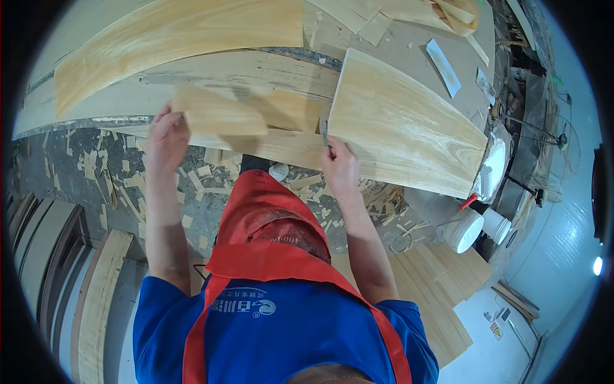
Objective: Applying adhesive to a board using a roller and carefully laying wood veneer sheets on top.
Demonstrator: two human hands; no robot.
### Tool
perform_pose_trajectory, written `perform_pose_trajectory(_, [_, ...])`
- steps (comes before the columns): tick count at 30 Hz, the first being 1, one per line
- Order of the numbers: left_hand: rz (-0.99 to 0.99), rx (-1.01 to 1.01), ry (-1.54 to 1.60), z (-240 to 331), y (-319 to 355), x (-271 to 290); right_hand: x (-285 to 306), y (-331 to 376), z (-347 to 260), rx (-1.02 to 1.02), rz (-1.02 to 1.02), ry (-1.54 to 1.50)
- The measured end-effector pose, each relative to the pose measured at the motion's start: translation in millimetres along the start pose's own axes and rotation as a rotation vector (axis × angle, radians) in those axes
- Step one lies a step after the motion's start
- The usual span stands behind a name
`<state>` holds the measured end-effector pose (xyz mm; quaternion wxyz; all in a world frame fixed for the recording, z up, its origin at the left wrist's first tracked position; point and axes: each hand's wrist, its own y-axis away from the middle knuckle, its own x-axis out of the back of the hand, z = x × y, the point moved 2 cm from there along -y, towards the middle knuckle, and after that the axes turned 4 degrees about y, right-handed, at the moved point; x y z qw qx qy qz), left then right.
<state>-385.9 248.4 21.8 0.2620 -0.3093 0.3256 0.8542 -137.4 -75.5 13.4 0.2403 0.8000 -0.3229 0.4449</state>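
My left hand (167,133) pinches the left end of a thin piece of wood veneer (220,115), slightly blurred and lifted over the workbench edge. In my closed right hand (340,168) is a knife (324,133), its thin metal blade pointing away from me. The blade stands beside the left edge of a large veneer sheet (403,121) that tapers to the right. Below the held piece runs a long pale wood strip (288,146) along the near edge. Another veneer piece (291,109) lies behind it.
A broad curved veneer sheet (185,29) covers the far left of the bench. Scraps litter the floor (121,173). White buckets (465,232) stand at the right, near a red handle (469,201). Stacked boards (441,275) lie at lower right; a fan (561,141) stands beyond.
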Motion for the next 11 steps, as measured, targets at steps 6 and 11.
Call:
perform_pose_trajectory(6, [0.725, -0.448, -0.231, 87, 89, 127, 4, 18, 2, -0.036, -0.005, -0.045])
perform_pose_trajectory(11, [1.166, -0.144, 0.147, 27, 167, 300, 8, 23, -5, -0.070, 0.006, -0.078])
